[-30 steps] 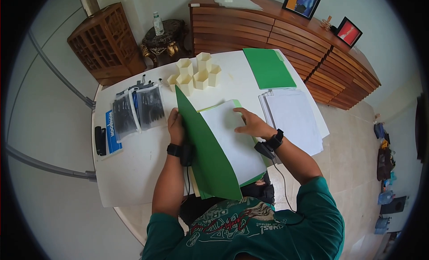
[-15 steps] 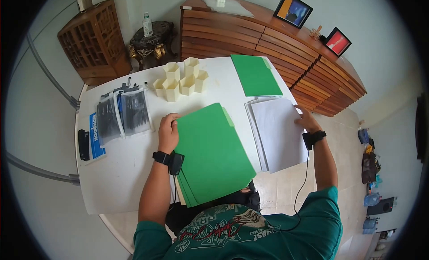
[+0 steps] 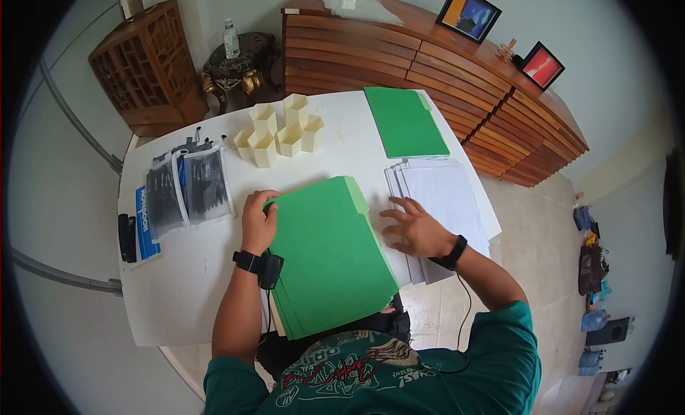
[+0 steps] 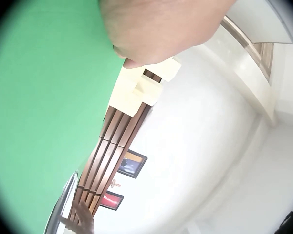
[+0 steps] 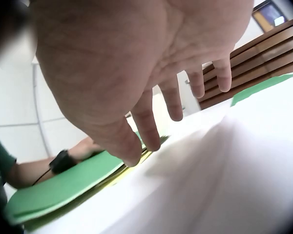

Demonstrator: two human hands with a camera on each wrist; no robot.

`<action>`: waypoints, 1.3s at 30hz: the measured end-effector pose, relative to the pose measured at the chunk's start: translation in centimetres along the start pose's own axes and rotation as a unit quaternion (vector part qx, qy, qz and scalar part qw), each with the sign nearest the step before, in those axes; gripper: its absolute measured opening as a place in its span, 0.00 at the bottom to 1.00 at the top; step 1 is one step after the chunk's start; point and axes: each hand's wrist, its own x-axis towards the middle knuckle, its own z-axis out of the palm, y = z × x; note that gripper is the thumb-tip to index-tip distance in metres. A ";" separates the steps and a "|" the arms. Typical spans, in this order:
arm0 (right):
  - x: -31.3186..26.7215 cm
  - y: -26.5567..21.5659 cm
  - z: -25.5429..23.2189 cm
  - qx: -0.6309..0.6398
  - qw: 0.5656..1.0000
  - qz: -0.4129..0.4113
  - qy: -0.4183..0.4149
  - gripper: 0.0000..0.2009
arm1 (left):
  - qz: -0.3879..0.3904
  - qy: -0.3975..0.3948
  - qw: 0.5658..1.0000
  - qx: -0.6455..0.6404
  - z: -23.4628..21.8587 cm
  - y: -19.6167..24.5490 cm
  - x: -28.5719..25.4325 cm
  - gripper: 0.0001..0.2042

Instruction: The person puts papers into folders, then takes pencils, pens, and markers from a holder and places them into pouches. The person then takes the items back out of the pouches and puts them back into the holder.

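A green folder point(image 3: 328, 251) lies closed over other folders at the table's near edge, its tab at the upper right. My left hand point(image 3: 258, 224) grips its upper left edge, thumb on top. The left wrist view shows that hand's curled fingers point(image 4: 151, 36) at the green cover. Between the folder and a stack of white paper point(image 3: 446, 194) hovers my right hand point(image 3: 421, 233), fingers spread and holding nothing. In the right wrist view its palm point(image 5: 132, 63) faces down over the white surface, and the folders' layered edge point(image 5: 73, 187) shows beyond.
Another green folder point(image 3: 408, 122) lies at the table's back right. Cream hexagonal cups point(image 3: 289, 140) stand at the back. On the left are zip pouches point(image 3: 203, 183) with dark contents, a blue notebook point(image 3: 146, 226) and a black stapler point(image 3: 127, 238). A wooden cabinet point(image 3: 349, 47) stands behind the table.
The folder's cover was raised over white paper, then came down flat. My right hand went to the paper stack's right edge, then moved left toward the folder. My left hand kept its grip.
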 end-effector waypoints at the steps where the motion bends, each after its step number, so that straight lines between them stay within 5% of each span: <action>1: 0.1 -0.1 0.6 0.004 1.000 -0.011 -0.001 0.10 | -0.001 -0.003 1.000 0.002 -0.1 0.1 0.0 0.11; 12: -0.7 5.5 -0.8 -0.015 0.999 0.003 -0.030 0.05 | -0.017 0.007 1.000 0.004 -0.1 0.5 0.0 0.11; 14: 1.0 7.4 -1.0 0.065 0.996 0.041 0.053 0.06 | -0.019 0.013 1.000 0.008 -0.1 0.7 0.1 0.11; 16: 3.6 9.3 -1.6 0.034 0.986 0.113 0.116 0.19 | -0.021 0.004 1.000 0.002 -0.2 0.9 0.1 0.12; 21: 9.0 17.1 -1.7 -0.007 0.975 0.220 0.039 0.33 | -0.022 -0.005 1.000 0.007 -0.4 1.1 0.1 0.12; 24: 9.8 18.4 -2.6 0.012 0.969 0.246 -0.037 0.33 | -0.023 -0.002 1.000 0.015 -0.3 0.9 0.2 0.12; 39: 9.5 18.2 -3.3 -0.050 0.980 0.183 -0.066 0.21 | -0.028 -0.002 1.000 0.010 -0.3 0.7 0.2 0.10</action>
